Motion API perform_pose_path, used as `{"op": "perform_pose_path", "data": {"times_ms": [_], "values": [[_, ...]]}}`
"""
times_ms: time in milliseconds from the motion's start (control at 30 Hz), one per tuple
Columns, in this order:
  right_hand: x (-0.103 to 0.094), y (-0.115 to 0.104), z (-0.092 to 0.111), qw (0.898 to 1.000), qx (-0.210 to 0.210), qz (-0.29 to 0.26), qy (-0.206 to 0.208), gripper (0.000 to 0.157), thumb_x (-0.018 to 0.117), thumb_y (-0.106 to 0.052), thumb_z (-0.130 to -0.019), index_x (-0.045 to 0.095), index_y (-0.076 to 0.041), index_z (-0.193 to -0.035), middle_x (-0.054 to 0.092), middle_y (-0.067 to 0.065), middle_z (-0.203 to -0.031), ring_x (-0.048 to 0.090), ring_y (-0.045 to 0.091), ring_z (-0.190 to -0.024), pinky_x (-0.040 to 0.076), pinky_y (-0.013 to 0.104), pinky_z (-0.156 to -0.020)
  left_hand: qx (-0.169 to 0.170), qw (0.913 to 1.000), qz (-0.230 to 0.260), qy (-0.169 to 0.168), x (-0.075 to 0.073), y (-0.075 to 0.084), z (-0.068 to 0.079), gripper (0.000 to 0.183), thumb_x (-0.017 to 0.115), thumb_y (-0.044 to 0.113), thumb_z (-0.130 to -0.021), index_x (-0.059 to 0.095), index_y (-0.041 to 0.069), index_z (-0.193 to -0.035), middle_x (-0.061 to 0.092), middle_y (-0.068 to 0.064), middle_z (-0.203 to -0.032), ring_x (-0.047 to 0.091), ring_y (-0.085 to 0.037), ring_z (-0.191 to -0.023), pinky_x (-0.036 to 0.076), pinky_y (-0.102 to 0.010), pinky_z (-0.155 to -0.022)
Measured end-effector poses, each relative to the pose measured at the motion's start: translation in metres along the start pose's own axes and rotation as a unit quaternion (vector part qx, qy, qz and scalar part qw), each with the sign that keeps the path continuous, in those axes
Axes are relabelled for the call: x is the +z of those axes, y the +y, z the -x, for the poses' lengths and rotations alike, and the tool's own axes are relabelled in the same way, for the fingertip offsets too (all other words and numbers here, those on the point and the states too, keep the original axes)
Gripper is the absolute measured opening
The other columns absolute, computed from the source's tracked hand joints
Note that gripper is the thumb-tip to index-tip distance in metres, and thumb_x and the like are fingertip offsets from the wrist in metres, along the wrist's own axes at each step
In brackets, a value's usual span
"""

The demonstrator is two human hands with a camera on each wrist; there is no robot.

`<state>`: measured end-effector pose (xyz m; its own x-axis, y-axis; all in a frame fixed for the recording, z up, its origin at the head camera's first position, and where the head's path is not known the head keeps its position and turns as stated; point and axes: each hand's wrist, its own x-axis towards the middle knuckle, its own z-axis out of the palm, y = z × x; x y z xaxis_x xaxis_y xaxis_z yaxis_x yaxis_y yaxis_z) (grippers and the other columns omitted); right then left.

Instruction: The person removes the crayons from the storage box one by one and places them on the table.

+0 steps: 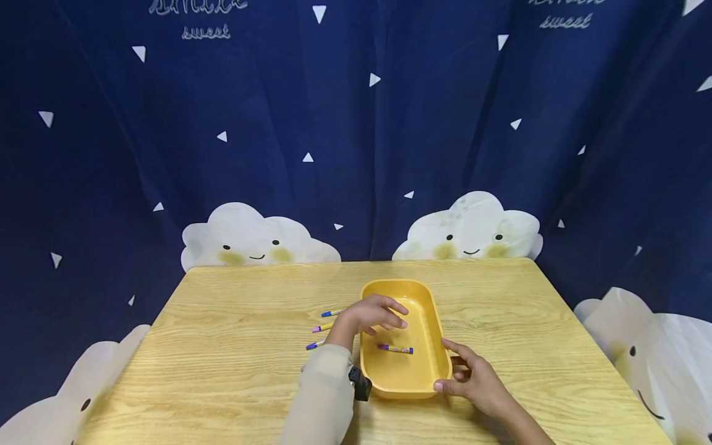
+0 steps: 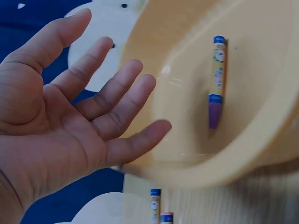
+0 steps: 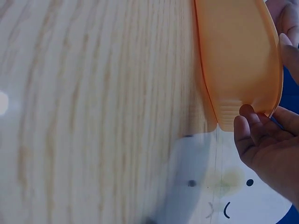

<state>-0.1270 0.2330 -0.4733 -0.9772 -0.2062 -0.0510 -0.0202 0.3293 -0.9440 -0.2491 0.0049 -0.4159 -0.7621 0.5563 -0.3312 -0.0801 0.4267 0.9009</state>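
Note:
A yellow plastic tray (image 1: 427, 371) sits on the table, long side pointing away from me. Inside it lies one purple crayon (image 1: 395, 349) in a yellow wrapper with blue bands. Over the tray's left side hovers my left hand (image 1: 378, 313); its fingers (image 2: 114, 107) are spread and hold nothing. My right hand (image 1: 478, 380) grips the tray's near right corner, and the right wrist view shows its fingers against the outer wall (image 3: 243, 60). Left of the tray, partly hidden behind the left forearm, are several more crayons (image 1: 324, 327).
The wooden table (image 1: 233, 327) extends to both sides of the tray. A dark blue curtain (image 1: 267, 154) with white clouds and triangles hangs behind it and along the sides. A black strap device (image 1: 360, 384) is on the left wrist.

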Motion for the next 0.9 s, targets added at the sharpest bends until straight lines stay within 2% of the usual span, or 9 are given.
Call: {"op": "perform_pose_path", "data": {"times_ms": [300, 600, 700, 900], "values": [[0.0, 0.001, 0.0, 1.0, -0.011, 0.004, -0.006, 0.08, 0.074, -0.016, -0.066, 0.03, -0.009, -0.132, 0.044, 0.022, -0.115, 0.053, 0.028, -0.08, 0.046, 0.031, -0.06, -0.059, 0.9982, -0.004, 0.006, 0.006, -0.004, -0.012, 0.044, 0.073, 0.024, -0.067, 0.059, 0.012, -0.107, 0.058, -0.001, -0.086, 0.055, -0.024, -0.084, 0.043, -0.05, -0.065], [0.001, -0.002, -0.001, 1.0, -0.019, 0.002, -0.013, 0.08, 0.074, -0.018, -0.066, 0.029, -0.007, -0.132, 0.047, 0.023, -0.11, 0.052, 0.027, -0.076, 0.046, 0.029, -0.057, -0.092, 0.9956, -0.019, 0.002, 0.013, -0.012, -0.017, 0.044, 0.073, 0.022, -0.067, 0.057, 0.012, -0.107, 0.057, -0.003, -0.086, 0.054, -0.024, -0.083, 0.043, -0.048, -0.064], [0.001, -0.002, -0.001, 1.0, -0.019, 0.003, -0.013, 0.08, 0.073, -0.018, -0.067, 0.029, -0.007, -0.133, 0.048, 0.023, -0.11, 0.053, 0.027, -0.079, 0.046, 0.03, -0.059, -0.098, 0.995, -0.009, 0.011, 0.016, -0.015, -0.02, 0.042, 0.073, 0.018, -0.067, 0.057, 0.012, -0.106, 0.055, -0.003, -0.085, 0.053, -0.024, -0.082, 0.043, -0.047, -0.064], [0.001, -0.002, 0.001, 1.0, -0.015, 0.007, -0.008, 0.083, 0.074, -0.022, -0.065, 0.029, -0.008, -0.133, 0.049, 0.022, -0.109, 0.054, 0.027, -0.079, 0.047, 0.03, -0.059, -0.088, 0.9953, -0.015, 0.038, 0.026, -0.019, -0.024, 0.038, 0.073, 0.011, -0.066, 0.061, 0.012, -0.102, 0.051, -0.001, -0.081, 0.048, -0.021, -0.072, 0.045, -0.04, -0.062]]}}
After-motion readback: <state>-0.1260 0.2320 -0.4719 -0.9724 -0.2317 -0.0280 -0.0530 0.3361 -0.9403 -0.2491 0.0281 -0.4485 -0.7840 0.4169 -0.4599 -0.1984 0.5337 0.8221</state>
